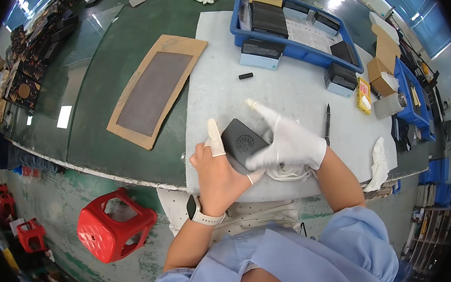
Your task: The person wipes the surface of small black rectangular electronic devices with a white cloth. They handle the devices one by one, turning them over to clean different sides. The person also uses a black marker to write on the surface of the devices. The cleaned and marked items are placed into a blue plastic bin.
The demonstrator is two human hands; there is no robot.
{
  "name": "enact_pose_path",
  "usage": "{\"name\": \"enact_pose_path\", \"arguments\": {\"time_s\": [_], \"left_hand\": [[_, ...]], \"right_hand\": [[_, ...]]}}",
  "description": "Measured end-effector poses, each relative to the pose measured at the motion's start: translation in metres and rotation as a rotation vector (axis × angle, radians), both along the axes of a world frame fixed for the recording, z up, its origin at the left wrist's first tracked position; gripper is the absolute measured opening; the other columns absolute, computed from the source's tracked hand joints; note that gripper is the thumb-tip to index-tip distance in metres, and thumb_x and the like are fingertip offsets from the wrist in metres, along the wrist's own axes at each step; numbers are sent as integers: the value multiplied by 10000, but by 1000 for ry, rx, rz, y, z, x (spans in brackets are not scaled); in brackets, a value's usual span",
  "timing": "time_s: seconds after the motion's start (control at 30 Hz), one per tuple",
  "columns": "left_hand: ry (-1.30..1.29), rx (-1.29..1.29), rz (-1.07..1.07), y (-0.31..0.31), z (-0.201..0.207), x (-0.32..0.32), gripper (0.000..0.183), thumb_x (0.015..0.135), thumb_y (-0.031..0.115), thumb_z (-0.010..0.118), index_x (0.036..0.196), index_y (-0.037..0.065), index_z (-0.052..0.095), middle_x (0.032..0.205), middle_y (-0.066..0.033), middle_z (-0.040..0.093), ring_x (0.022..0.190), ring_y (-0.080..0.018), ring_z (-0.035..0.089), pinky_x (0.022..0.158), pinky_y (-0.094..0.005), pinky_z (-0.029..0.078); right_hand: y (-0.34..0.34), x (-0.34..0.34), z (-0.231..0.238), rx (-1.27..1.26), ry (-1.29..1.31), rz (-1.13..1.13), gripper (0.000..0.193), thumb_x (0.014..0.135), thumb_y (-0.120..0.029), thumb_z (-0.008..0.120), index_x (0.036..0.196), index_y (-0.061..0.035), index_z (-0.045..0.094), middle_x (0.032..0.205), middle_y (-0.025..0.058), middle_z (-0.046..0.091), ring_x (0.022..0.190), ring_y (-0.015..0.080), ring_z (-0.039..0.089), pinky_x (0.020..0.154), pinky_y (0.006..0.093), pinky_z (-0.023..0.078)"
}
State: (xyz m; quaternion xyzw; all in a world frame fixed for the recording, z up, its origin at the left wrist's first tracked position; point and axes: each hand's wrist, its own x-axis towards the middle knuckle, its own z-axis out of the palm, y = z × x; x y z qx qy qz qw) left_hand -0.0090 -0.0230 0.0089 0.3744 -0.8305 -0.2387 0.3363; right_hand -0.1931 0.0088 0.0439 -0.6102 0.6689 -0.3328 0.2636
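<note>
Left hand, finger cots on, grips black embossed case over white mat. White-gloved right hand against case's right side, one digit stretched out; can't tell if gripping. Beyond: black pen right, small black cylinder, blue bin.

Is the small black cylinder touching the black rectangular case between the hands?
Apart: the head view plainly shows bare white sheet between the small black cylinder and the black rectangular case.
</note>
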Motion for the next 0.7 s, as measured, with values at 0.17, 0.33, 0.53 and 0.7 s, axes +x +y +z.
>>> {"name": "enact_pose_path", "arguments": {"time_s": [0.17, 0.33, 0.53, 0.7], "left_hand": [[-46, 8, 56, 2, 3, 0, 1214, 548, 384, 873, 1433, -110, 205, 1044, -165, 556, 937, -321, 481, 838, -434, 315], [-76, -13, 95, 4, 6, -3, 1218, 546, 402, 872, 1431, -112, 212, 1048, -166, 549, 925, -312, 480, 824, -433, 315], [-110, 19, 92, 5, 5, -4, 1286, 543, 458, 880, 1440, -111, 156, 1161, -181, 537, 946, -300, 447, 875, -445, 294], [-57, -43, 87, 2, 8, -4, 1377, 498, 566, 875, 1438, -114, 133, 1186, -195, 526, 1006, -315, 433, 927, -465, 286]], "right_hand": [[-6, 7, 2, 203, -532, -197, 447, 909, -88, 592, 1341, -51, 484, 883, 24, 630, 695, 25, 560, 559, 174, 439], [-7, -5, 13, 382, -533, -155, 521, 864, -77, 647, 1359, -64, 482, 949, 79, 619, 733, 72, 583, 604, 227, 486], [-6, 9, 15, 310, -421, 12, 688, 765, -26, 744, 1382, -10, 441, 1275, 133, 557, 1132, 186, 557, 951, 321, 465], [-10, -1, 15, 423, -822, -43, 701, 738, 22, 753, 1370, 5, 450, 1369, 104, 501, 1260, 204, 476, 1036, 342, 408]]}}
